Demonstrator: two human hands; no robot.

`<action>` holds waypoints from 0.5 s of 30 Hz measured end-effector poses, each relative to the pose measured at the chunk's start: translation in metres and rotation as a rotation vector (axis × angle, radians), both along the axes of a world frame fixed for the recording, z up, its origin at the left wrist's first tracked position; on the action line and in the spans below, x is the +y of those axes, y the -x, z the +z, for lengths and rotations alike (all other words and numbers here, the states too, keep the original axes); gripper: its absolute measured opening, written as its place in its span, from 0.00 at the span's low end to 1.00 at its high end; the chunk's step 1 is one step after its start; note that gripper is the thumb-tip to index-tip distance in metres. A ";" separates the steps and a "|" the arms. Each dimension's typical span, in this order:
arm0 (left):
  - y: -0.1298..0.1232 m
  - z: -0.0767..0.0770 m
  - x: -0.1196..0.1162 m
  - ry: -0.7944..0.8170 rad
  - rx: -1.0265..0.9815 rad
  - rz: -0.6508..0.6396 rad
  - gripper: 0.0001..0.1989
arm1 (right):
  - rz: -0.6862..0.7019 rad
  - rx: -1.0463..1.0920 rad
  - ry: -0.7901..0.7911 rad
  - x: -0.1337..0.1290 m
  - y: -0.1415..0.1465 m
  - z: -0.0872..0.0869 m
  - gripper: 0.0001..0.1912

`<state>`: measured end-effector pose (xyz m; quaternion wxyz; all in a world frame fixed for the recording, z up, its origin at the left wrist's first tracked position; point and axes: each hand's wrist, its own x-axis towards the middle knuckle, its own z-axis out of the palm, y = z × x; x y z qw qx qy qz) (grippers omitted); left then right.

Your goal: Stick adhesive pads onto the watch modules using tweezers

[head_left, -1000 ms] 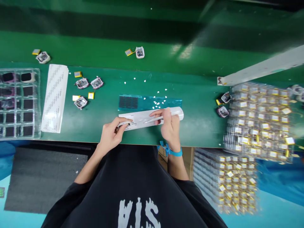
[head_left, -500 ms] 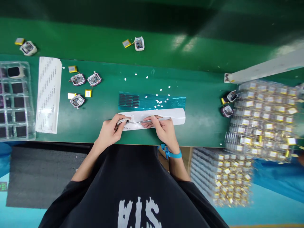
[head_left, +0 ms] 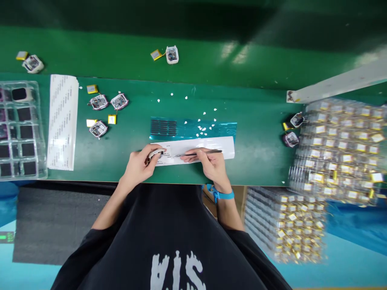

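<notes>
My left hand [head_left: 140,164] is closed round a small white watch case [head_left: 156,154], partly hidden by the fingers. It rests over the left end of a white adhesive sheet [head_left: 211,144] with printed marks. Between the thumb and fingers of my right hand [head_left: 208,161] is a pair of slim tweezers [head_left: 208,152], whose tip points left at the sheet, close to the watch case. Behind the sheet lies a blue film strip [head_left: 181,128] with dark strips at its left end. Small white pieces [head_left: 201,129] are scattered on and beyond the film.
Opened watch cases [head_left: 98,129] with yellow batteries lie to the left, near a printed white sheet [head_left: 62,121] and a clear compartment tray [head_left: 42,141]. Stacked trays [head_left: 338,153] of parts stand at the right, below a white bar [head_left: 332,82]. Another watch case [head_left: 172,54] lies farther back.
My right hand has shifted slightly right, and the tweezers have turned, showing a darker side. My left hand keeps its hold on the watch case.
</notes>
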<state>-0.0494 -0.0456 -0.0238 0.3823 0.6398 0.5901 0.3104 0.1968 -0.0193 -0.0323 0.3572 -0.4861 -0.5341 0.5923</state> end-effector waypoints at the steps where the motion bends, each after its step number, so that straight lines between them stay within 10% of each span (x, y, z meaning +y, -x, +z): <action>1: 0.000 0.000 0.000 0.015 -0.016 0.021 0.10 | -0.021 0.005 -0.001 0.000 0.000 0.000 0.25; 8: -0.006 0.022 0.001 0.230 -0.467 0.043 0.18 | -0.196 0.078 -0.065 -0.001 0.018 0.024 0.24; 15: -0.018 0.042 0.003 0.368 -0.656 -0.084 0.23 | -0.089 0.076 -0.171 -0.001 0.039 0.048 0.21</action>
